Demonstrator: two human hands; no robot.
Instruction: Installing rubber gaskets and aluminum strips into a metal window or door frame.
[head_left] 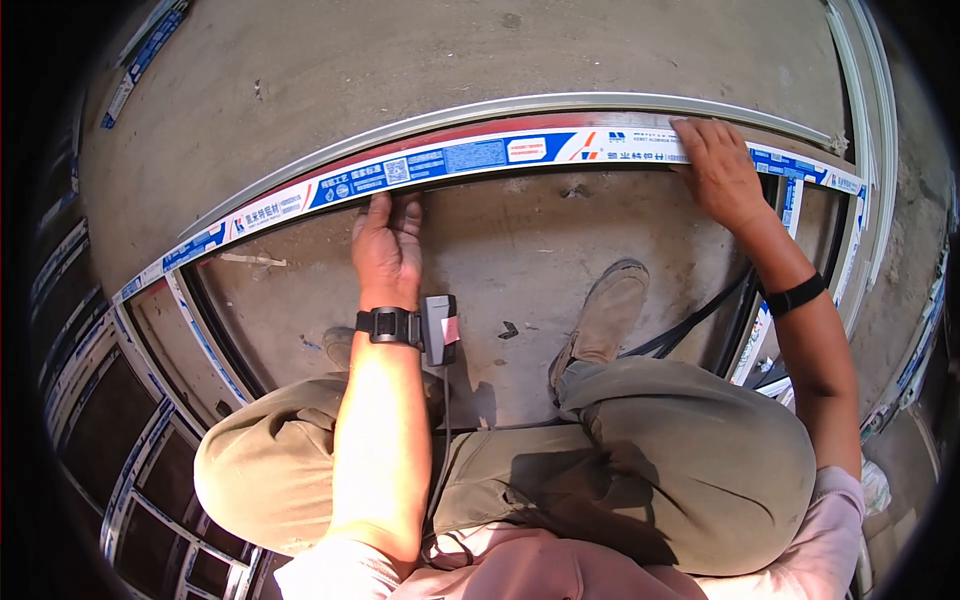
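Note:
A long aluminium profile frame [480,157], its top bar covered in blue and white printed film, spans the view in front of me. My left hand [388,250] is turned palm up, with its fingertips hooked under the bar's near edge left of the middle; their ends are hidden. Farther right, my right hand [722,172] wraps over the same bar from above, its fingers reaching to the far side. Black strips run along the inner edges of the frame. Both hands touch the bar.
My shoe [610,310] stands inside the frame opening. A small grey device [439,330] with a cable sits beside my left wrist. More film-covered frames [140,490] are stacked at the left. Pale profiles [880,150] lie along the right, and another wrapped profile [145,65] lies far left.

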